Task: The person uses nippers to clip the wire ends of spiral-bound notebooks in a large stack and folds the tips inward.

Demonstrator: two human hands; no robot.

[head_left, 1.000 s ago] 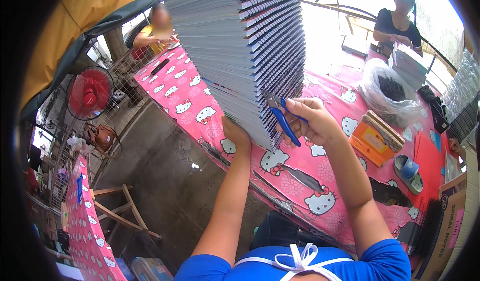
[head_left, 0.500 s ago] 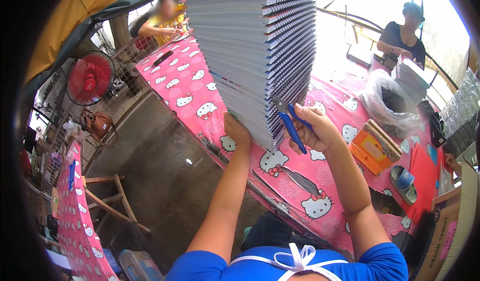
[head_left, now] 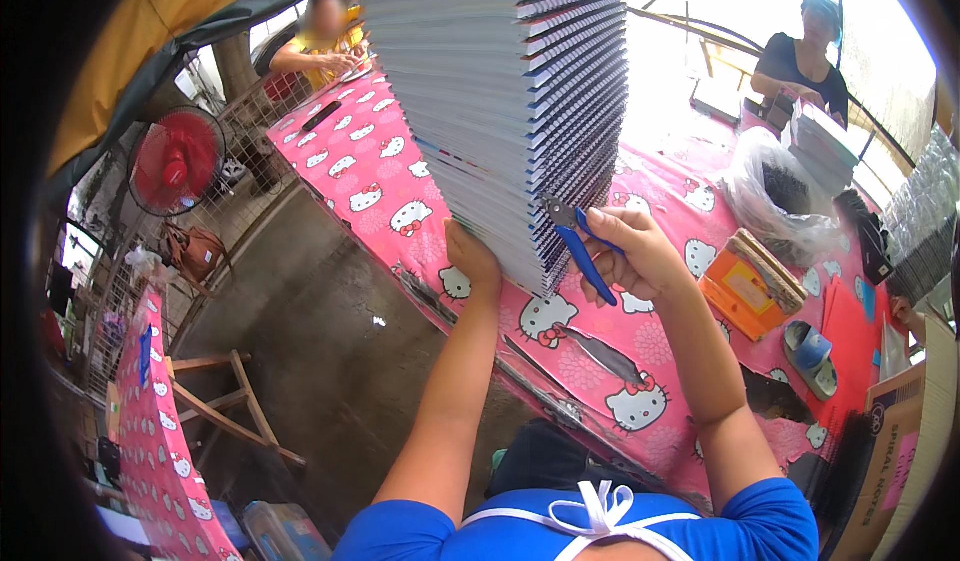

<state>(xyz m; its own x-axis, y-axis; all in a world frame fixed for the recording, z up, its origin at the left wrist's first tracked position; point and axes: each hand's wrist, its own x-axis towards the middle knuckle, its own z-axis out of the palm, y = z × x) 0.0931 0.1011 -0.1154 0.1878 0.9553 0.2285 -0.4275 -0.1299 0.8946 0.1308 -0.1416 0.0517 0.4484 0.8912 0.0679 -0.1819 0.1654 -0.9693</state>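
Observation:
A tall stack of spiral-bound notebooks (head_left: 460,91) rises in front of me on a pink cat-print tablecloth (head_left: 560,371). Dark coil bindings (head_left: 575,111) line its right side. In my right hand (head_left: 637,253) is a pair of blue-handled wire cutters (head_left: 588,261). Their metal jaws are up against the coils near the bottom of the stack. My left hand (head_left: 473,256) touches the stack low on its left side, and most of its fingers are hidden there.
To the right lie an orange box (head_left: 755,286), a blue-and-grey slipper (head_left: 810,359), a clear plastic bag of dark coils (head_left: 780,196) and a cardboard carton (head_left: 885,451). Two people sit across the table. A red fan (head_left: 178,166) and a wooden stand (head_left: 240,401) are at left.
The whole view has shifted slightly. The cutters stay at the coils low on the stack, and my left hand keeps its place against the notebooks.

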